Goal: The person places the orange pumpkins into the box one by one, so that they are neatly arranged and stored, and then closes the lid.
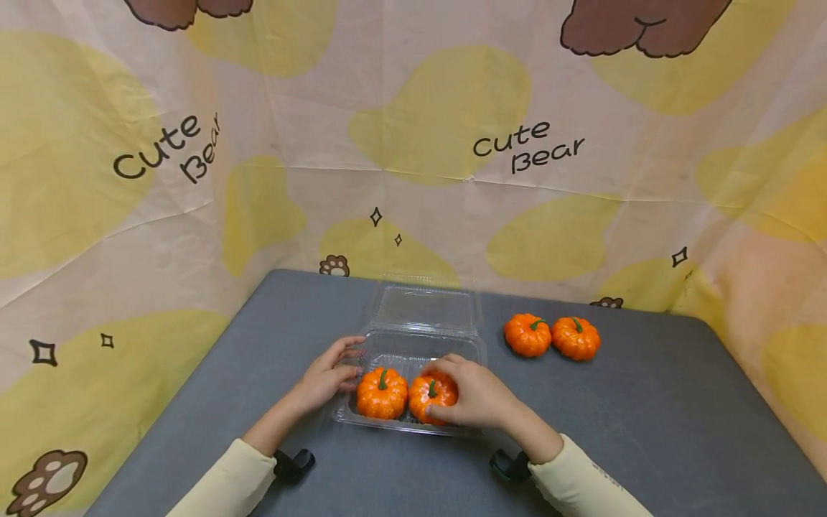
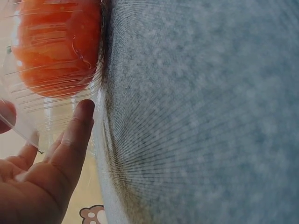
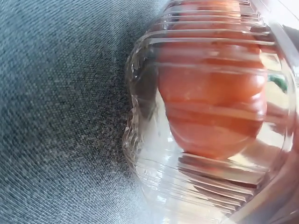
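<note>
Our right hand (image 1: 477,395) has its thumb and fingers curved around an orange pumpkin (image 1: 425,403) inside the clear container (image 1: 377,425). A second pumpkin (image 1: 381,397) sits between our hands, also in it. Apart from the right, our left hand (image 1: 324,377) touches the container's side, fingers loosely extended. Beyond both hands lies the raised lid (image 1: 423,307); past our right, two more pumpkins (image 1: 528,335) rest on the gray table (image 1: 652,416).

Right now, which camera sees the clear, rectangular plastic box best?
The head view: it shows the clear plastic box nearly whole, lid open, two round orange pumpkins inside. The left wrist view shows just part of a ridged side beside the left hand; the right wrist view shows a ridged part, close up.
</note>
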### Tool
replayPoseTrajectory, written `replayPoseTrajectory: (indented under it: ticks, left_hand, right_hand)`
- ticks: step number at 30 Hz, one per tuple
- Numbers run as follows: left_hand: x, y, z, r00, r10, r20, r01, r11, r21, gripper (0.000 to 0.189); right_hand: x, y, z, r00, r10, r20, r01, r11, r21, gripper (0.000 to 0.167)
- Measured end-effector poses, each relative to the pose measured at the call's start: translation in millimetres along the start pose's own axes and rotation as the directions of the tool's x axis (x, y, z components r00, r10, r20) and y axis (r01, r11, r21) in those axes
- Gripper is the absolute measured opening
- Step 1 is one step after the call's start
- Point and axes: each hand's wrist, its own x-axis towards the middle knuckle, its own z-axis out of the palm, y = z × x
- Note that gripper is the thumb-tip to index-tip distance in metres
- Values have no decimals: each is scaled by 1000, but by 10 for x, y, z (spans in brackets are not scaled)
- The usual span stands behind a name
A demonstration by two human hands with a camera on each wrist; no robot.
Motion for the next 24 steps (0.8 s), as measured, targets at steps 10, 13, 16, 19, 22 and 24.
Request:
replayPoseTrajectory:
  ticks: [10, 13, 16, 19, 22, 24]
  left_hand:
    - [7, 17, -1, 1000, -3, -3, 3, 1000, -5, 53]
    - [8, 14, -1, 1000, -3, -2, 2, 1000, -2, 53]
    - [5, 14, 0, 1000, -3, -2, 3, 1000, -3, 52]
    - [1, 17, 4, 1000, -1, -1, 1, 1000, -5, 53]
    - [-4, 17, 8, 1000, -4, -4, 4, 1000, -9, 52]
    - [-9, 15, 8, 1000, -7, -4, 7, 1000, -9, 52]
  right_hand:
    - [5, -1, 4, 1000, -16, 21, 16, 999, -42, 42]
    - [6, -7, 2, 999, -18, 27, 20, 997, -72, 41]
    - [4, -10, -3, 999, -19, 29, 22, 995, -96, 40]
    - [5, -6, -10, 999, -25, 31, 28, 994, -103, 40]
    - [7, -4, -26, 999, -32, 36, 35, 994, -100, 40]
    - [4, -8, -43, 998, -35, 46, 39, 995, -87, 42]
